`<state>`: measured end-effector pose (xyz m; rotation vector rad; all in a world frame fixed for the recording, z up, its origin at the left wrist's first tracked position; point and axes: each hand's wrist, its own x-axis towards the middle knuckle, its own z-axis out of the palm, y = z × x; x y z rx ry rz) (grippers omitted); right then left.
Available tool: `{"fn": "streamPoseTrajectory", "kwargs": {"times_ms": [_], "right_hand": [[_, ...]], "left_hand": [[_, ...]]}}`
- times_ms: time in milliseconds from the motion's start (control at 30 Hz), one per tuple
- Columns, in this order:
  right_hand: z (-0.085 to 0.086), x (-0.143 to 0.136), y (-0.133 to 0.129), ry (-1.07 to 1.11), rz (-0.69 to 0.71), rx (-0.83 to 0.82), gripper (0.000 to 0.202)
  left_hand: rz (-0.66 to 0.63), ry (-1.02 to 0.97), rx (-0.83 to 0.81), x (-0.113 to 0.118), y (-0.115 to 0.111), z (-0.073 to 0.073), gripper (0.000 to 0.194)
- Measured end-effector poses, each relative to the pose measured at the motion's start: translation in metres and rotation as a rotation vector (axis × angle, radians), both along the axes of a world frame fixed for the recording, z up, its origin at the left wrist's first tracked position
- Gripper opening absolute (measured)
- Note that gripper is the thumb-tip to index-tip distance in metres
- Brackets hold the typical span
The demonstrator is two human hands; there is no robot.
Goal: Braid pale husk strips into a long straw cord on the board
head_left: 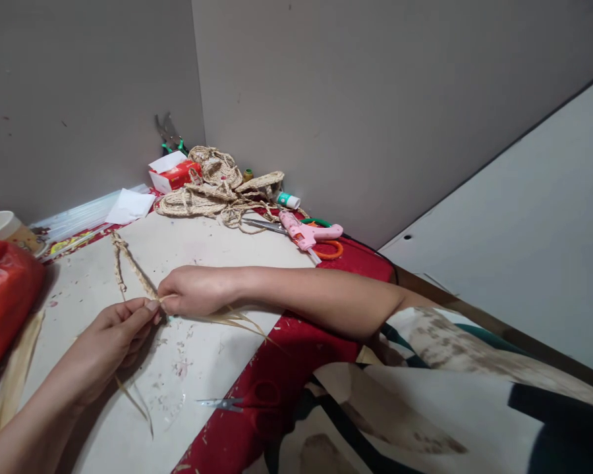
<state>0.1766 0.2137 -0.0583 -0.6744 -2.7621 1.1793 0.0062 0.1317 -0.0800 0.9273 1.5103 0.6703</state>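
Observation:
My left hand (126, 329) and my right hand (195, 289) meet over the pale board (178, 368), fingertips close together. Both are closed in a pinch on a braided straw cord (139, 273), whose finished length bends back on itself beyond the hands. Loose straw strands (240, 320) trail out past my right hand, and other thin strands (137, 398) hang below my left wrist. The exact grip point is partly covered by the fingers. A small pair of scissors (221, 403) with dark red handles lies near the board's front edge.
At the back lie coiled straw braids (192, 201), a red box (178, 174), green-handled pliers (170, 138) and a pink glue gun (311, 230) over orange-and-green-handled scissors (332, 250). On the left stand a red plastic bag (7, 296) and a paper cup (2, 227). Grey walls (326, 99) close the corner.

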Motion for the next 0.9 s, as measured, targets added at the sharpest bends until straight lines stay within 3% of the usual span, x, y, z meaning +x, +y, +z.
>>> {"fn": "streamPoseTrajectory", "kwargs": {"times_ms": [100,233,400,633,900], "right_hand": [[0.003,-0.001,-0.007,-0.053,-0.001,0.146,0.022],[0.009,0.0,-0.014,-0.176,-0.004,0.232,0.025],[0.019,0.006,-0.013,-0.201,-0.021,0.265,0.027],[0.026,0.008,-0.021,-0.087,0.039,0.173,0.026],[0.022,0.001,-0.039,-0.267,0.051,0.211,0.026]], "left_hand": [[0.023,-0.082,-0.068,0.002,0.0,0.002,0.044],[0.079,-0.093,-0.029,0.004,-0.001,0.001,0.045],[0.108,-0.068,0.006,0.007,-0.002,-0.005,0.045],[0.143,-0.125,0.049,0.006,-0.002,-0.006,0.047],[0.158,-0.232,0.06,0.013,-0.006,0.001,0.045]]}}
